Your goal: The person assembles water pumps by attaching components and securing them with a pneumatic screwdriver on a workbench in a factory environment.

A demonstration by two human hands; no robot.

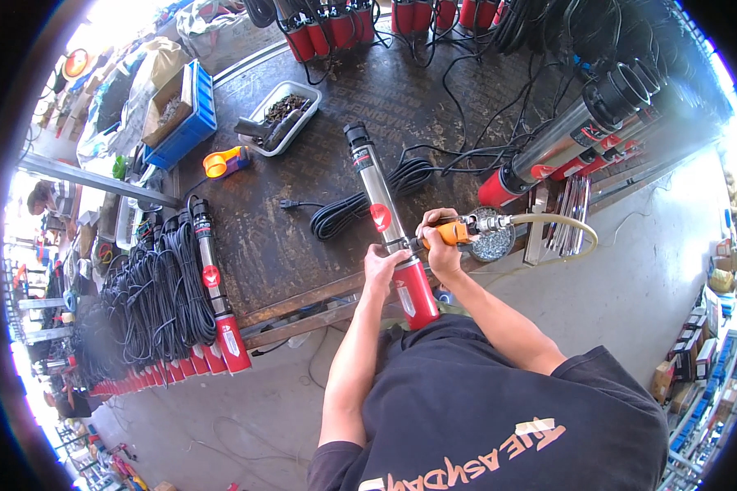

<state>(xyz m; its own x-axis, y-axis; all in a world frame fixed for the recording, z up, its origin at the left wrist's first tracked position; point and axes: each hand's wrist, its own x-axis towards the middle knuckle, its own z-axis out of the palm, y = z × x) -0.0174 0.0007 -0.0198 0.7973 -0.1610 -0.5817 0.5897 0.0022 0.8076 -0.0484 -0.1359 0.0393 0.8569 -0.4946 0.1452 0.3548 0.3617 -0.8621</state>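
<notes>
A submersible pump (380,190) with a steel tube, black top and red lower body lies across the table edge, its red end close to my body. My left hand (378,270) is closed around it, where the steel meets the red part. My right hand (440,247) is wrapped round an orange air screwdriver (457,232), held sideways with its tip against the pump beside my left fingers. A pale hose (561,219) runs from the tool's metal fitting. Exactly what the tip touches is hidden. A coiled black cable (344,214) lies by the pump.
A round dish of small metal parts (493,244) stands right of my right hand. More pumps (565,135) lean at the right. Pumps with bundled cables (172,286) line the left. A white tray (256,114), a blue bin (198,123) and an orange-purple tape dispenser (225,163) sit farther back.
</notes>
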